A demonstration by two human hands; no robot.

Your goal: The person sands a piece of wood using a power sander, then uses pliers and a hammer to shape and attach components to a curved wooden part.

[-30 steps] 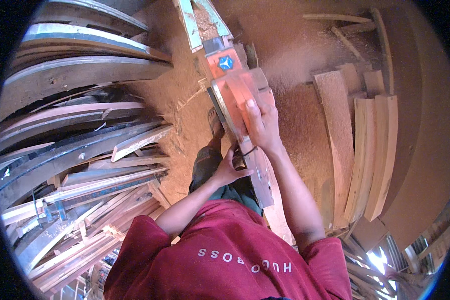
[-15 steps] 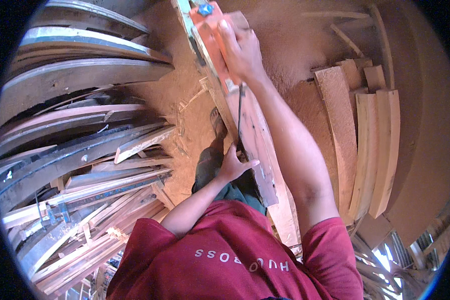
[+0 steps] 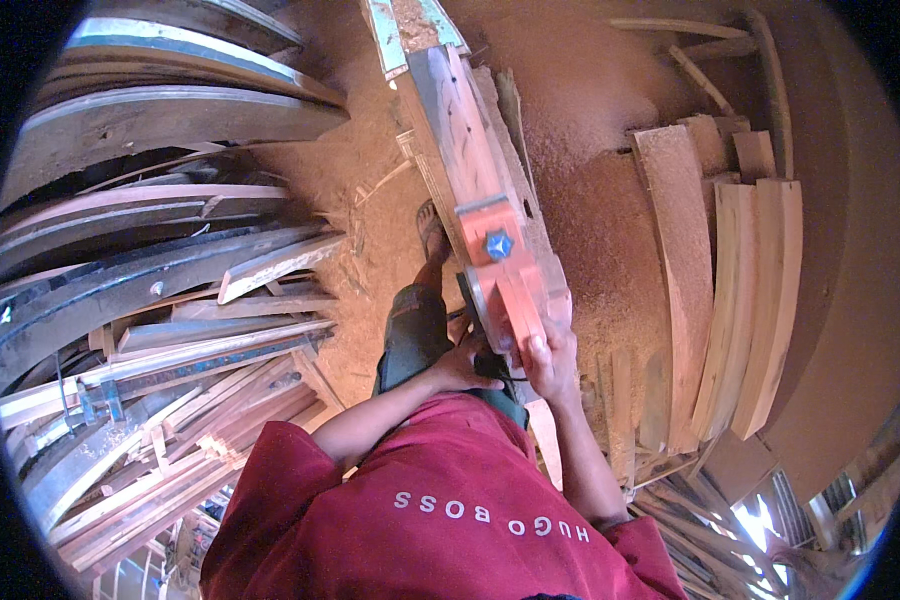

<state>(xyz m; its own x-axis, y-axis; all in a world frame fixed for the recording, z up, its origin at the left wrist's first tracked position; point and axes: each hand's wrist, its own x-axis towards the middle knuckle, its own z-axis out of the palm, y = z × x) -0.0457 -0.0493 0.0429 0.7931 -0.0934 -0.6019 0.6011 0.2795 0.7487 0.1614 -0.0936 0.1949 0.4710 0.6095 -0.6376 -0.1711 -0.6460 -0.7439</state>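
An orange electric hand planer point(image 3: 518, 300) with a blue front knob point(image 3: 497, 244) rests on a long wooden plank point(image 3: 470, 135), at the plank's near end close to my body. My right hand point(image 3: 553, 362) is closed around the planer's rear handle. Beside the planer's back end, my left hand point(image 3: 463, 366) is curled at the plank's left side, where the dark power cord point(image 3: 511, 378) runs. Its fingertips are partly hidden by the planer and cord. The plank's top is pinkish, with a grey streak and several small dark holes.
Curved timbers point(image 3: 180, 120) and thin offcuts point(image 3: 260, 400) are stacked along the left. More cut boards point(image 3: 727, 310) lie to the right. Sawdust point(image 3: 610, 230) covers the floor. A pale green-edged support point(image 3: 417, 25) holds shavings at the plank's far end. My foot point(image 3: 431, 228) stands left of the plank.
My right hand has drawn the planer back along the plank from the far end toward my body, uncovering the plank's far part. My left hand has shifted slightly nearer to me, beside the planer.
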